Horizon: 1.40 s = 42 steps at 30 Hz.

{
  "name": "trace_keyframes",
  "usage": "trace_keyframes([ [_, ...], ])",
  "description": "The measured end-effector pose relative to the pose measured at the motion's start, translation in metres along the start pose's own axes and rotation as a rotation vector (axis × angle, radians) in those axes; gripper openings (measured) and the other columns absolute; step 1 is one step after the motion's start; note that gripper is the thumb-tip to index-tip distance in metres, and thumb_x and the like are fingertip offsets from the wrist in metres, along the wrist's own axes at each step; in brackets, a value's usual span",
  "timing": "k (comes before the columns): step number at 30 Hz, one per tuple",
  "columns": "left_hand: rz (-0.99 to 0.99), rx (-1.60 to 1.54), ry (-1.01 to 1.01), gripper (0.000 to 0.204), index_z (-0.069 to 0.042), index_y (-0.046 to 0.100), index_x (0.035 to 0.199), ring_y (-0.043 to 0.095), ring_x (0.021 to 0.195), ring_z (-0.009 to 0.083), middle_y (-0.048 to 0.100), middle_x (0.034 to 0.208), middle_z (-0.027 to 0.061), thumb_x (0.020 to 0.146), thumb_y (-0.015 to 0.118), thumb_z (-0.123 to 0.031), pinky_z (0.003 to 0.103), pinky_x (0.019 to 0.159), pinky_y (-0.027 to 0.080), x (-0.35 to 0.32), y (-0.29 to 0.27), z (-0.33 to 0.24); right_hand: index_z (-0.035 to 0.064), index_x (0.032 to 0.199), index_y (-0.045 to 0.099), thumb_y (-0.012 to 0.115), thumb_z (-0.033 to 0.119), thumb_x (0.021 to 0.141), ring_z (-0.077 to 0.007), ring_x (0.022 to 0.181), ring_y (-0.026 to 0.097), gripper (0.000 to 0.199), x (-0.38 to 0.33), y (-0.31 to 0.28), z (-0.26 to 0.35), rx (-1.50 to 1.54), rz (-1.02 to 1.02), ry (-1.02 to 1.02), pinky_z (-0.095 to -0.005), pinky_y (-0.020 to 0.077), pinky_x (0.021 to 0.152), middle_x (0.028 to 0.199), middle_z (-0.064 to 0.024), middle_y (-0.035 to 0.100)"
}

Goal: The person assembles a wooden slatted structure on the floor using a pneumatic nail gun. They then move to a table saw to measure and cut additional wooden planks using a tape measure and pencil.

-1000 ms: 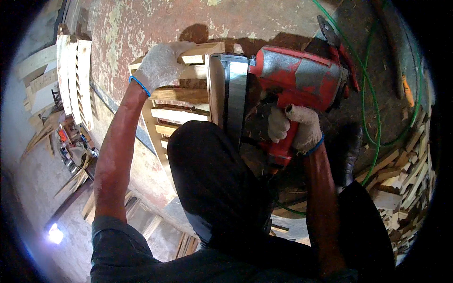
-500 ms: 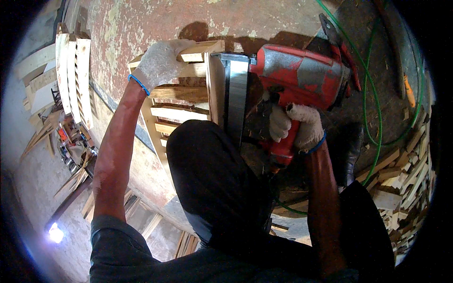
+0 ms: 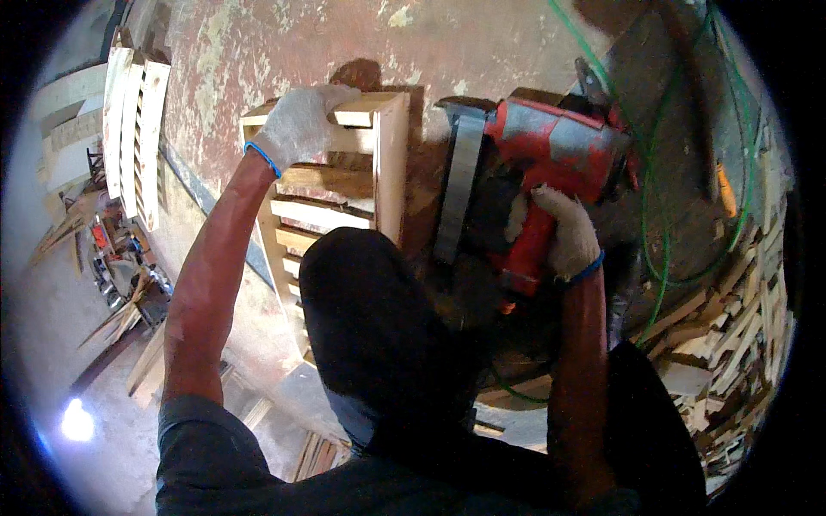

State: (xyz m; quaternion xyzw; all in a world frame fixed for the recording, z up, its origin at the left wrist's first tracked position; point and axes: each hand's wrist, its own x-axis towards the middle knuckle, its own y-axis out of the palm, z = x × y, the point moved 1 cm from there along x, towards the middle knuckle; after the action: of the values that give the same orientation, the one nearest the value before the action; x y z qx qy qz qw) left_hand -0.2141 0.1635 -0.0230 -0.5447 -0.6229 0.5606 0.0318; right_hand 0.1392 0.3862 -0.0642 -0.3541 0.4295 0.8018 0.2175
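Note:
My left hand [image 3: 303, 127], in a whitish glove with a blue cuff, grips the far end of a slatted wooden frame [image 3: 392, 150]. Its fingers wrap over the end board. The frame has pale side boards with several cross slats between them. In my right hand [image 3: 568, 230], also gloved, is the handle of a worn red and grey nail gun [image 3: 559, 142]. The gun's long dark magazine [image 3: 460, 185] stands to the right of the frame, apart from its side board. Black cloth hides the frame's near right part.
Another slatted wooden piece [image 3: 138, 129] stands at the far left. Tools and scraps [image 3: 120, 262] lie below it. On the right are a green hose [image 3: 662, 224], an orange-handled tool [image 3: 727, 191] and a pile of wood offcuts [image 3: 723, 353]. A black cloth-covered shape [image 3: 370, 310] fills the middle.
My right hand has drawn the nail gun to the right, away from the frame's side board, and tilted it. My left hand keeps its hold on the frame, which sits slightly lower in view.

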Motion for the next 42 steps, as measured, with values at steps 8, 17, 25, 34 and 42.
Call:
trace_keyframes([
  [8,-0.172,0.216,0.135,0.057,-0.007,0.070,0.126,0.068,0.115,0.0372,0.074,0.120,0.0170,0.076,0.080,-0.030,0.044,0.100,0.054,-0.008,0.009,0.010,-0.0002,0.088,0.070,0.058,0.043,0.099,-0.0422,0.089,0.069,0.046,-0.037,0.028,0.099,-1.256,-0.144,-0.510,-0.0500,0.0535,0.078,0.091,-0.0218,0.073],
  [17,-0.301,0.303,0.095,0.044,-0.015,0.072,0.125,0.067,0.113,0.0347,0.072,0.123,0.0150,0.083,0.059,-0.012,0.047,0.099,0.052,0.003,0.022,-0.011,0.0089,0.102,0.072,0.065,0.025,0.085,-0.0332,0.090,0.071,0.025,0.037,0.069,0.285,-2.604,0.365,-1.371,-0.0445,0.0578,0.075,0.091,-0.0157,0.070],
  [25,-0.703,0.277,-0.115,0.064,-0.011,0.051,0.149,0.044,0.143,0.0378,0.049,0.151,0.0163,0.088,0.067,-0.014,0.050,0.122,0.031,-0.069,0.029,-0.063,-0.0006,0.122,0.069,0.068,0.050,0.094,-0.0283,0.092,0.069,0.058,-0.083,-0.093,0.283,-2.416,-0.125,-0.219,-0.0425,0.0544,0.085,0.106,-0.0183,0.073],
  [34,-0.902,-0.288,-0.431,0.056,-0.002,0.058,0.132,0.057,0.124,0.0391,0.059,0.133,0.0185,0.081,0.076,-0.015,0.049,0.106,0.046,-0.244,0.192,-0.136,-0.0024,0.132,0.065,0.071,0.039,0.092,-0.0239,0.094,0.070,0.058,-0.037,-0.250,0.224,-1.805,-0.401,-0.635,-0.0386,0.0552,0.084,0.106,-0.0164,0.074],
  [42,-0.814,-0.378,-0.765,0.033,-0.008,0.063,0.124,0.066,0.101,0.0351,0.068,0.106,0.0132,0.094,0.066,-0.020,0.048,0.083,0.053,-0.247,0.256,-0.171,-0.0019,0.124,0.070,0.076,0.030,0.086,-0.0255,0.089,0.073,0.050,0.035,-0.239,0.261,-2.018,-0.571,-0.441,-0.0392,0.0571,0.076,0.102,-0.0157,0.076],
])
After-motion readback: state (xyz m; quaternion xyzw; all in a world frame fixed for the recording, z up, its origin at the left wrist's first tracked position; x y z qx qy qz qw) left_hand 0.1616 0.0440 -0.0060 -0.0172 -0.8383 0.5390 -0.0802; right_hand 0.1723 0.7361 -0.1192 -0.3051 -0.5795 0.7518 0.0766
